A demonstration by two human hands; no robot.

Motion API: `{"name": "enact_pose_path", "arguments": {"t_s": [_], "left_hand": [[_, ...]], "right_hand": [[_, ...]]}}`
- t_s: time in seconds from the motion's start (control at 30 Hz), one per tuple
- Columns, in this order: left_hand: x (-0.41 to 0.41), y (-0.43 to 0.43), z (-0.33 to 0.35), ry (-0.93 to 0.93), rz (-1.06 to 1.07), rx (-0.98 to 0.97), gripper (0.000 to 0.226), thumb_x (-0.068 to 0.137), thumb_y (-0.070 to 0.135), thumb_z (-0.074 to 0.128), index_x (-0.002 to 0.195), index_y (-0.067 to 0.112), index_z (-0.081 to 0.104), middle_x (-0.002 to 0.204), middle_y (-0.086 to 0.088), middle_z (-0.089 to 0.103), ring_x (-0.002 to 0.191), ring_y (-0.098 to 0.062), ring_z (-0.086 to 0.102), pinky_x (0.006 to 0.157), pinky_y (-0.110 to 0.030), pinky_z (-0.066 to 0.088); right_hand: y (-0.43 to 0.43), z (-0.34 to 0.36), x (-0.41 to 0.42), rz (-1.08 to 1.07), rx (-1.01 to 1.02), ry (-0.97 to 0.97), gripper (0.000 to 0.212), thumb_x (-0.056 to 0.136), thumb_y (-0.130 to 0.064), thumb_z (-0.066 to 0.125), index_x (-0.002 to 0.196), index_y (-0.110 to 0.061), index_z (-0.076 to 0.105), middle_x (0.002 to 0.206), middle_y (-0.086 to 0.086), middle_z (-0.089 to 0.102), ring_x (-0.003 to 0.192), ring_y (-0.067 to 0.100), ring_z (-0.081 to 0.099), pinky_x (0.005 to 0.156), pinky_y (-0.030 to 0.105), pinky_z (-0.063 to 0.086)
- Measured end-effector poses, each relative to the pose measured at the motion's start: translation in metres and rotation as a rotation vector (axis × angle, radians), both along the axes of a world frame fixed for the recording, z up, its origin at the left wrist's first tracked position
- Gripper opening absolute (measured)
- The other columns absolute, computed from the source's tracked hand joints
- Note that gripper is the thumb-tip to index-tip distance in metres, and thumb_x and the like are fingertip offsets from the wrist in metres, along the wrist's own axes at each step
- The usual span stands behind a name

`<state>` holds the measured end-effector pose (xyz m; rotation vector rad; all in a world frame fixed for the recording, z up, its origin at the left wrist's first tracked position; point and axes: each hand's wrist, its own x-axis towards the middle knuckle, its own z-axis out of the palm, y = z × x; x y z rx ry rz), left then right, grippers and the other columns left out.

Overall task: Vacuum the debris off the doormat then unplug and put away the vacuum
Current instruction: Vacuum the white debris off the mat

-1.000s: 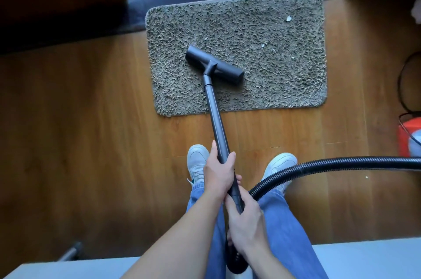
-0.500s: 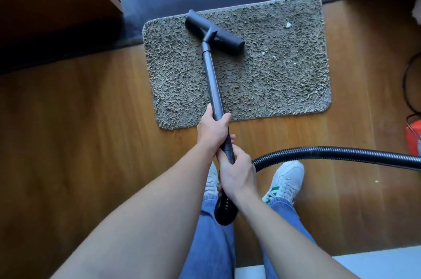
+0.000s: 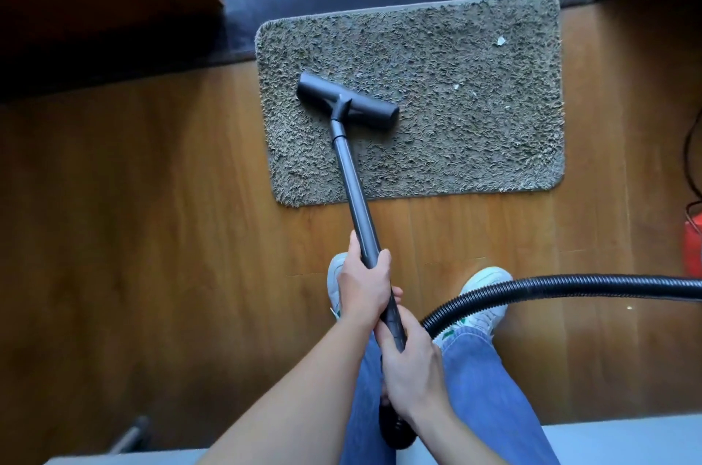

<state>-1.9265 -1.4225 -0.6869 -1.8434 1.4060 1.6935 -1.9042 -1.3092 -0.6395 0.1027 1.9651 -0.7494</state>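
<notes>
The person is holding the vacuum wand (image 3: 353,191) with both hands. The left hand (image 3: 364,290) is curling its fingers right round the grey tube, and the right hand (image 3: 414,369) is gripping the darker handle part just behind it, the two hands touching. Well ahead of the left hand, the floor head (image 3: 347,101) is lying flat on the left middle of the doormat (image 3: 475,145). Half a second ago it was sitting up at the mat's far edge, so it is being drawn back toward the person. Both hands are also sitting closer to the body than they were then, and the arms are bending more. Ahead and off to the right of the hands, two white bits of debris (image 3: 500,41) are still lying on the pile where they were before, well apart from the floor head. The ribbed black hose (image 3: 569,284) is curving out from below the right hand and running off to the right over the wooden floor (image 3: 152,236). It is passing across the toe of the right shoe (image 3: 482,280). At the far right edge, a red object (image 3: 693,248) is showing only in part.
</notes>
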Motion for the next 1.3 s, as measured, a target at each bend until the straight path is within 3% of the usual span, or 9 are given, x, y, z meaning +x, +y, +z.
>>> {"name": "enact_pose_path", "arguments": {"t_s": [0.13,0.33,0.43,0.63,0.77,0.9,1.0,1.2,1.3], "left_hand": [[-0.010,-0.016,-0.004,0.001,-0.063,-0.034,0.065,0.097,0.027,0.057,0.157,0.031,0.032,0.074,-0.001,0.065,0.048,-0.021,0.070,0.056,-0.038,0.063],[-0.057,-0.061,-0.013,0.034,-0.258,-0.083,0.056,0.097,0.033,0.058,0.150,0.032,0.040,0.101,-0.011,0.072,0.052,-0.022,0.073,0.061,-0.039,0.064],[-0.083,-0.079,-0.018,0.050,-0.298,-0.096,0.048,0.096,0.033,0.057,0.142,0.025,0.046,0.097,-0.008,0.069,0.051,-0.021,0.073,0.059,-0.035,0.064],[-0.070,-0.067,-0.009,0.036,-0.241,-0.062,0.055,0.097,0.033,0.058,0.150,0.031,0.041,0.105,-0.012,0.072,0.051,-0.021,0.073,0.057,-0.036,0.063],[-0.025,-0.039,0.000,0.005,-0.153,-0.043,0.059,0.098,0.030,0.057,0.153,0.027,0.037,0.098,-0.006,0.069,0.052,-0.023,0.073,0.064,-0.040,0.064],[0.007,-0.011,0.008,-0.037,-0.109,-0.026,0.061,0.098,0.029,0.057,0.156,0.030,0.034,0.085,-0.013,0.070,0.054,-0.025,0.072,0.071,-0.045,0.064],[0.011,-0.002,0.010,-0.033,-0.080,-0.011,0.066,0.100,0.027,0.056,0.160,0.030,0.028,0.073,-0.005,0.066,0.049,-0.021,0.069,0.065,-0.041,0.064],[-0.009,-0.010,0.004,-0.010,-0.113,-0.039,0.060,0.100,0.027,0.055,0.156,0.026,0.034,0.075,-0.002,0.063,0.046,-0.018,0.068,0.052,-0.030,0.060],[-0.029,-0.028,-0.002,0.008,-0.193,-0.077,0.055,0.100,0.028,0.056,0.152,0.022,0.039,0.087,-0.004,0.067,0.048,-0.018,0.070,0.051,-0.029,0.058]], "right_hand": [[-0.014,-0.007,-0.005,-0.052,-0.013,0.011,0.020,0.102,-0.047,0.051,0.114,-0.036,0.063,0.074,-0.008,0.067,0.077,0.022,0.066,0.065,0.029,0.048],[-0.069,-0.011,-0.038,-0.220,-0.034,-0.004,0.028,0.101,-0.048,0.052,0.119,-0.030,0.064,0.074,-0.002,0.063,0.080,0.043,0.071,0.077,0.050,0.061],[-0.092,-0.013,-0.062,-0.255,-0.036,0.011,0.026,0.098,-0.050,0.053,0.108,-0.029,0.065,0.075,0.001,0.062,0.080,0.045,0.071,0.076,0.054,0.061],[-0.082,0.000,-0.056,-0.198,-0.043,0.035,0.012,0.101,-0.047,0.053,0.092,-0.040,0.055,0.070,-0.004,0.058,0.076,0.044,0.071,0.071,0.050,0.061],[-0.045,0.008,-0.022,-0.116,-0.042,0.011,0.013,0.101,-0.043,0.053,0.098,-0.033,0.062,0.059,-0.008,0.062,0.052,0.022,0.064,0.049,0.031,0.052],[-0.014,0.010,0.006,-0.039,-0.017,-0.023,0.022,0.099,-0.042,0.057,0.119,-0.041,0.064,0.070,-0.022,0.068,0.072,0.024,0.068,0.070,0.036,0.056],[-0.003,0.009,0.013,-0.025,-0.016,-0.054,0.032,0.098,-0.046,0.055,0.129,-0.048,0.058,0.074,-0.018,0.070,0.078,0.029,0.072,0.073,0.038,0.059],[-0.010,-0.001,-0.002,-0.039,-0.007,0.013,0.030,0.101,-0.046,0.052,0.129,-0.042,0.061,0.082,-0.020,0.071,0.080,0.009,0.067,0.067,0.021,0.048],[-0.030,-0.005,-0.020,-0.097,-0.026,0.010,0.027,0.102,-0.047,0.051,0.124,-0.037,0.063,0.076,-0.011,0.067,0.078,0.020,0.068,0.068,0.032,0.048]]}}
